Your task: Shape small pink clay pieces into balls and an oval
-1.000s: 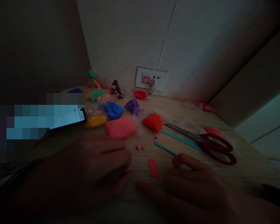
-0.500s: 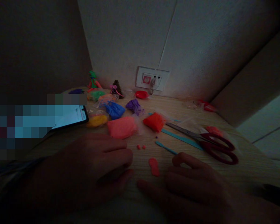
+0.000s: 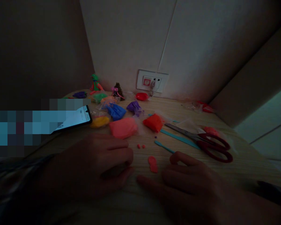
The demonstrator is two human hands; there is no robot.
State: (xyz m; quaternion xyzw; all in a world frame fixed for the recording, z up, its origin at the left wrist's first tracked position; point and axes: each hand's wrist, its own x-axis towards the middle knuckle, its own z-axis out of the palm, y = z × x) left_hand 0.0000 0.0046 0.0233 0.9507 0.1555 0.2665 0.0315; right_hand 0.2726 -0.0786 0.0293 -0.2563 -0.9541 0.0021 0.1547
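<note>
My left hand (image 3: 100,165) rests on the table left of a flat pink clay piece (image 3: 152,164), fingers loosely bent, the thumb a little apart from the forefinger. Nothing shows between them. To the right of that piece lies my right hand (image 3: 189,184), its thumb stretched toward the left hand and the other fingers curled, apart from the thumb. Two small pink balls (image 3: 141,146) sit just beyond the flat piece. A blue modelling tool (image 3: 162,147) points toward the right hand's bent finger. Beyond my left hand is a bag of pink clay (image 3: 123,127).
Scissors with dark red handles (image 3: 201,140) lie across a blue strip (image 3: 180,139). Bags of orange-red (image 3: 154,122), blue (image 3: 116,111), purple (image 3: 134,107) and yellow clay (image 3: 99,122) spread behind. A lit phone (image 3: 77,120) stands left; a green figure (image 3: 96,83) and wall socket (image 3: 152,81) are at the back.
The view has shifted slightly, so most of the table things sit a little differently in the picture. Both hands keep nearly the same pose, and the flat pink piece stays between them.
</note>
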